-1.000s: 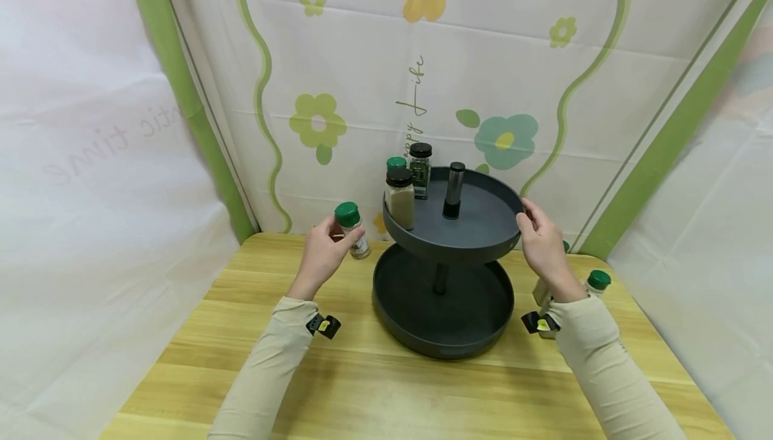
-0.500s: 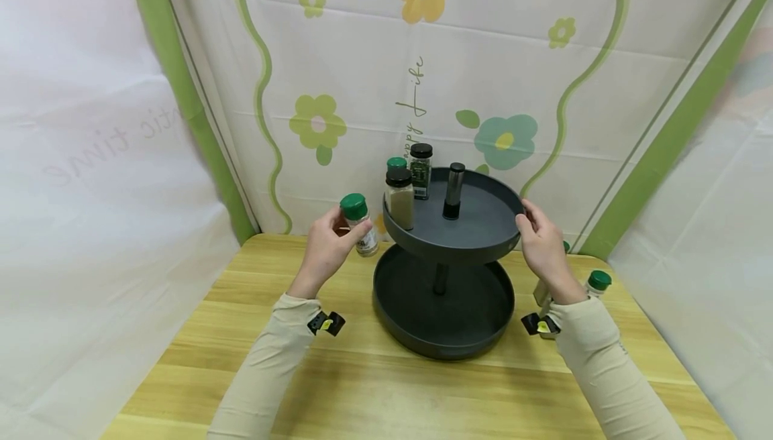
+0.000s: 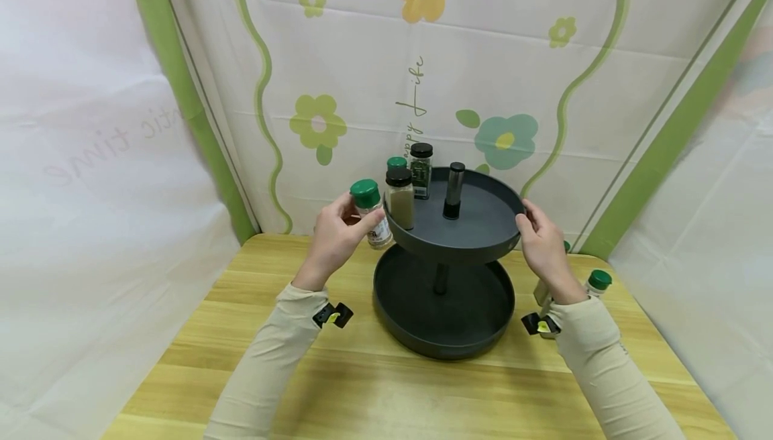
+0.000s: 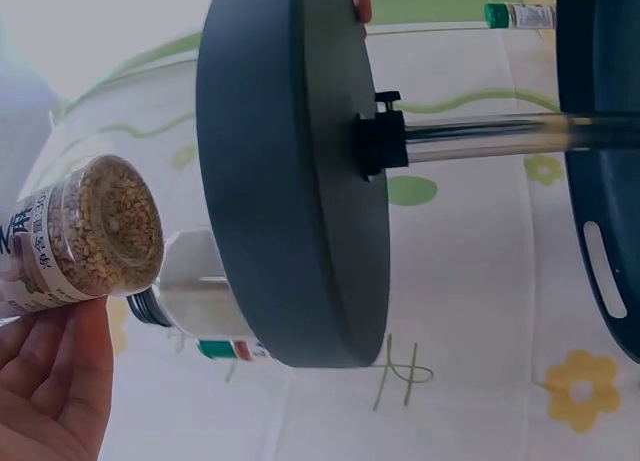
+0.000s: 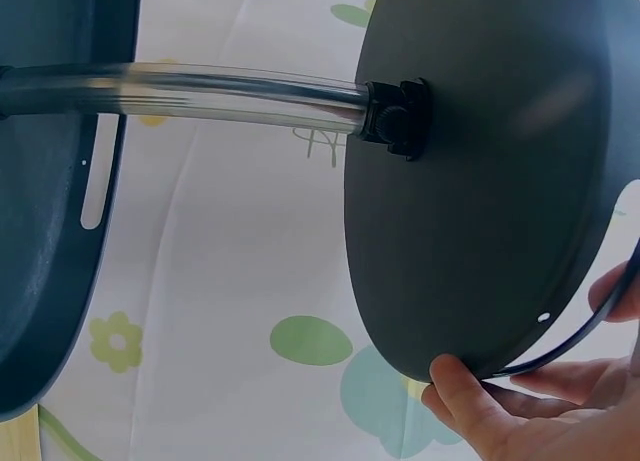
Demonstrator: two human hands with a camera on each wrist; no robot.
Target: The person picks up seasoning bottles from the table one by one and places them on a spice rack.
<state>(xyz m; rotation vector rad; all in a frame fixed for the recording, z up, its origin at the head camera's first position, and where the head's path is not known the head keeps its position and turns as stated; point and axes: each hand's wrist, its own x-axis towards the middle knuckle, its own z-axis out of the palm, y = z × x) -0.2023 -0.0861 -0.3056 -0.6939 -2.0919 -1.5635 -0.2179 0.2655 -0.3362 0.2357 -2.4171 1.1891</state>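
My left hand (image 3: 335,242) grips a clear spice jar (image 3: 366,195) with a green lid, raised just left of the upper tray of a dark grey two-tier turntable rack (image 3: 483,218). Pale brown granules (image 4: 125,226) show through the jar's base in the left wrist view. My right hand (image 3: 543,245) holds the upper tray's right rim, fingers and thumb curled over its edge (image 5: 500,371). On that tray's left side stand a black-lidded jar of beige powder (image 3: 401,205), a black-lidded jar of green herbs (image 3: 421,175) and a partly hidden green-lidded jar (image 3: 396,163).
A short central post (image 3: 454,192) rises from the upper tray. The lower tray (image 3: 447,319) rests on the wooden table (image 3: 374,393). Beside my right forearm stand more green-lidded jars (image 3: 599,281), partly hidden. A flower-print curtain (image 3: 362,58) hangs behind.
My left hand has carried the green-lidded jar right and upward, closer to the upper tray's left rim. The right hand stays on the opposite rim, and the rack has not visibly turned.
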